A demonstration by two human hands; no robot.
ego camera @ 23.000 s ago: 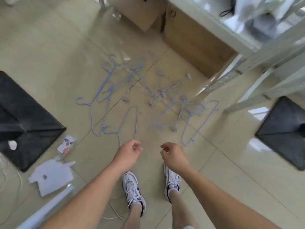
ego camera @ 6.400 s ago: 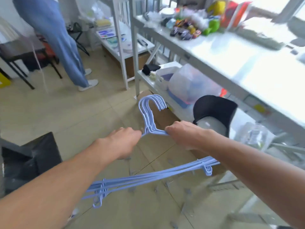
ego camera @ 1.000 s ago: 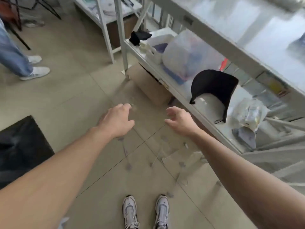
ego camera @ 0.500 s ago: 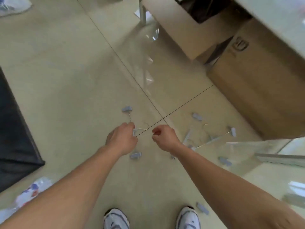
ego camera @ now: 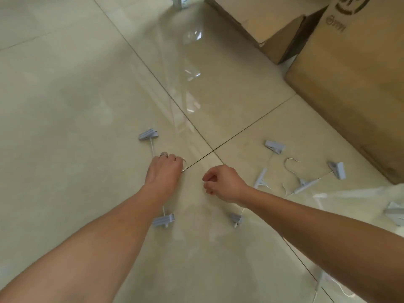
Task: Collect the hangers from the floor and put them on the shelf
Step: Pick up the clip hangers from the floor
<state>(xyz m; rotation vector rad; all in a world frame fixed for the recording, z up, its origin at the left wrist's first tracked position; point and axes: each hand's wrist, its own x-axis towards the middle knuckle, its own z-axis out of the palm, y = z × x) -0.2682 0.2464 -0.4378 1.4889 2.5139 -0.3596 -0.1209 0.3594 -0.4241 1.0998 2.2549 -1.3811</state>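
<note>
Several wire clip hangers with pale blue clips lie on the beige tiled floor. My left hand [ego camera: 164, 171] rests on the middle of one clip hanger [ego camera: 149, 135], fingers curled around its wire hook; its second clip [ego camera: 163, 220] shows below my wrist. My right hand [ego camera: 223, 184] hovers just right of it, fingers loosely curled with nothing in them. Under my right wrist lies another clip [ego camera: 237, 219]. Further right lies another clip hanger [ego camera: 291, 169] with its hook up, and more clips [ego camera: 275, 146] [ego camera: 337, 170] around it. The shelf is out of view.
Two cardboard boxes [ego camera: 354, 84] [ego camera: 262, 20] stand on the floor at the upper right, close to the right-hand hangers. A white shelf leg [ego camera: 178, 2] meets the floor at the top. Another clip [ego camera: 395, 214] lies at the right edge.
The view has come closer to the floor. My left hand has settled onto the hook of the left clip hanger, and my right hand has drawn slightly away to the right.
</note>
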